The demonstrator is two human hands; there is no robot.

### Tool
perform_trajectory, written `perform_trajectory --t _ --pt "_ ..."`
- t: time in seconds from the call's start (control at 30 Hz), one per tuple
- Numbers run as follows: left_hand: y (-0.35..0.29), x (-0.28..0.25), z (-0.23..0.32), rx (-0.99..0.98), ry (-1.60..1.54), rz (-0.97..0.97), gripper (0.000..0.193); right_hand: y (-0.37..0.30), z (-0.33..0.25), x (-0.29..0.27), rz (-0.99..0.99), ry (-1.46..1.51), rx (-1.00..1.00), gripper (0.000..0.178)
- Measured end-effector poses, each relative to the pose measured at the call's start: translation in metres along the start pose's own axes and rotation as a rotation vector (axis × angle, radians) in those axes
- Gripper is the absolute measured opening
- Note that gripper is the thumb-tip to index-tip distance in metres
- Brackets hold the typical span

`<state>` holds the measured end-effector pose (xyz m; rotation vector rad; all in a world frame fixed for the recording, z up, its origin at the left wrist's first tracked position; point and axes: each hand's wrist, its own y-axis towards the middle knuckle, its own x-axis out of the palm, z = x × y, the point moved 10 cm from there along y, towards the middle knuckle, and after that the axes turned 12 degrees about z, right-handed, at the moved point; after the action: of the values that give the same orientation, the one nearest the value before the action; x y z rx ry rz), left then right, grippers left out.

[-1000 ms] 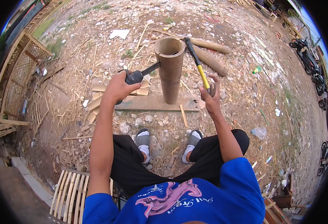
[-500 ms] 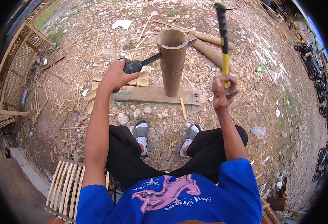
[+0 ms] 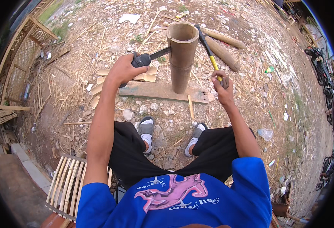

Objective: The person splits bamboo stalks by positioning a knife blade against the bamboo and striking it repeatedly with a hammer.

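Observation:
A thick bamboo tube [image 3: 182, 57] stands upright on a flat wooden plank [image 3: 151, 90] on the ground. My left hand [image 3: 124, 69] grips the dark handle of a blade [image 3: 155, 55] set across the tube's rim. My right hand [image 3: 221, 84] holds a hammer [image 3: 209, 56] with a yellow handle; its dark head rests against the right side of the tube's top. I sit behind the plank, my feet in grey sandals [image 3: 147, 128] on the gravel.
Two bamboo poles [image 3: 222, 49] lie on the ground behind the tube. Split bamboo pieces [image 3: 98, 89] lie left of the plank. A slatted bamboo seat [image 3: 66, 186] is under me. A lattice frame [image 3: 20, 64] stands at left; motorbikes [image 3: 319, 62] are parked at right.
The hammer, raised high half a second ago, has come down onto the top of the tube. My left hand has kept the blade in place at the rim.

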<state>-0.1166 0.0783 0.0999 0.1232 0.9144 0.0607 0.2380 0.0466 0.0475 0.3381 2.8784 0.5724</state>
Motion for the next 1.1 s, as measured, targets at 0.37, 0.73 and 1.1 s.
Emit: perform_trajectory --t 0.37,0.73,1.1 --pt "-0.003 0.008 -0.004 -0.011 -0.015 0.019 0.062 0.009 -0.030 -0.002 0.073 0.151 -0.147 0.015" --pt "0.002 0.020 -0.032 -0.044 0.015 -0.016 0.068 0.030 -0.122 -0.012 0.200 0.389 -0.408 0.017" --pt "0.003 0.024 -0.043 -0.015 -0.009 -0.017 0.065 0.010 -0.036 0.043 -0.186 0.594 0.373 0.017"
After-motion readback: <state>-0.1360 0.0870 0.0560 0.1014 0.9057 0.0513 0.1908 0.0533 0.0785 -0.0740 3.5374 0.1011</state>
